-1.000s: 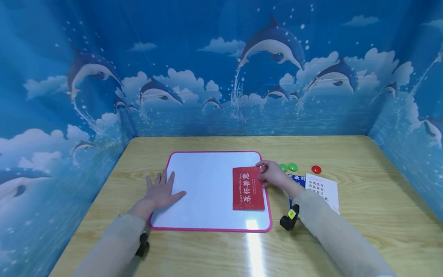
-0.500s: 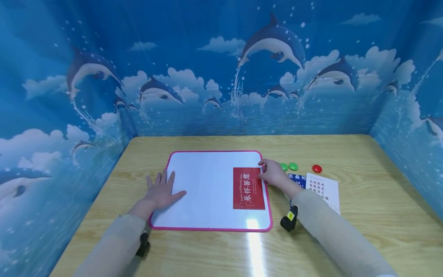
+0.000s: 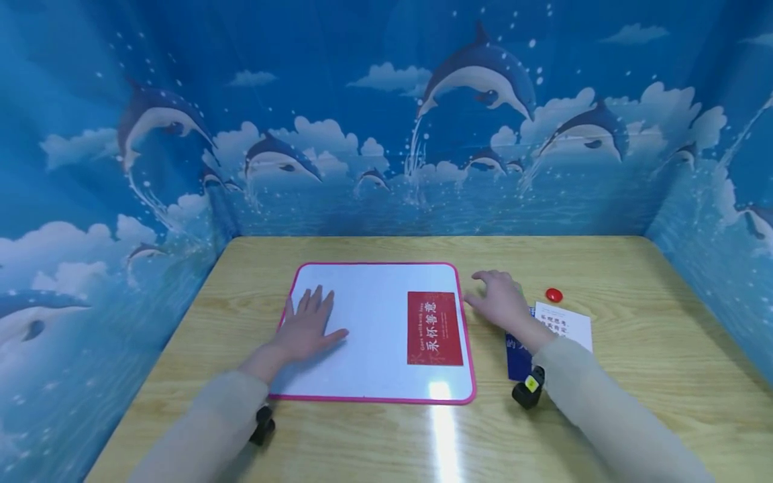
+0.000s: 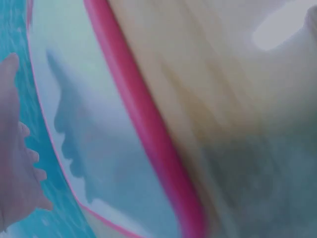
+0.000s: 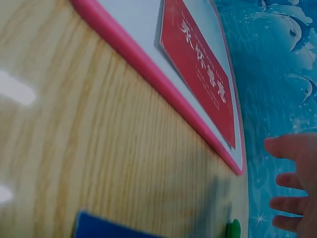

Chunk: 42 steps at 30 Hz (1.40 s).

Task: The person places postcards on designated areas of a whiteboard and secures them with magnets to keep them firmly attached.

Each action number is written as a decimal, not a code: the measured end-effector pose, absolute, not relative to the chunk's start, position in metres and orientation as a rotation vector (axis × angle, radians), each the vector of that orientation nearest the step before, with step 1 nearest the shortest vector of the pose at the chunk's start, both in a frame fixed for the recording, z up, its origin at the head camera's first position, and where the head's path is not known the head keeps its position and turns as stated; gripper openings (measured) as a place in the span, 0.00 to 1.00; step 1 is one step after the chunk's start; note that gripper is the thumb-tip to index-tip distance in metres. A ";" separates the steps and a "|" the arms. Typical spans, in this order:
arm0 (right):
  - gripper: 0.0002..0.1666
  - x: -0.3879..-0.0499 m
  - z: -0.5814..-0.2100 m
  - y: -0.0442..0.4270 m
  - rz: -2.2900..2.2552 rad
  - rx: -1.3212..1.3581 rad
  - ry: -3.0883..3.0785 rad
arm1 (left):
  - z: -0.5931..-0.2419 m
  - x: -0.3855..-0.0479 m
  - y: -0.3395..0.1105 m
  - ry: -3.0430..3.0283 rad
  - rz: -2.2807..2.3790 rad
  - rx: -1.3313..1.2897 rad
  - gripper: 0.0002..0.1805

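A person's right hand (image 3: 502,300) is hovering over the wooden table (image 3: 664,322), its grip released: thumb and fingers are parting in a loose curve and holding nothing. Just left of it, and touched by neither hand, a red card (image 3: 435,329) with white lettering is lying on a pink-rimmed whiteboard (image 3: 374,379), sitting close inside the right rim, probably so that the right hand can reach it easily. Farther left, the left hand (image 3: 304,329) is spreading its fingers above the board's left side, gripping nothing; its shadow is falling apart from it, so it seems to be floating, perhaps ready to steady the board. Beneath and beside the right forearm, a blue card (image 3: 518,359) and a white card (image 3: 568,325) are lying together, likely set there to stay within reach; the arm is hiding where they meet. Beside the right hand, a green disc (image 5: 233,229) is peeking out, and a red disc (image 3: 553,295) is resting farther right. Beyond both hands, a blue dolphin curtain (image 3: 362,67) is hanging.
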State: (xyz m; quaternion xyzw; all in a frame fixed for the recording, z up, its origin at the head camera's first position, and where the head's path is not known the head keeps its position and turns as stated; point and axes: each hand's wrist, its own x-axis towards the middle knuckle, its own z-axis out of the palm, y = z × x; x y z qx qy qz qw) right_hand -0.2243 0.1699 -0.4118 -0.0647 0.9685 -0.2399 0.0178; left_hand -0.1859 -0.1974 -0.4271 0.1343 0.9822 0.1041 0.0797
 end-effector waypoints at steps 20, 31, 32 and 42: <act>0.34 -0.216 -0.418 0.215 -0.603 -0.153 3.142 | -0.413 -0.183 -0.118 2.857 0.157 0.832 0.40; 0.34 -0.209 -0.418 0.233 -0.624 -0.119 3.183 | -0.426 -0.183 -0.076 2.773 -0.029 1.002 0.37; 0.34 -0.208 -0.418 0.234 -0.623 -0.115 3.187 | -0.427 -0.183 -0.073 2.766 -0.037 1.015 0.37; 0.32 -0.206 -0.416 0.246 -0.591 -0.067 3.212 | -0.433 -0.179 -0.061 2.704 0.002 1.015 0.38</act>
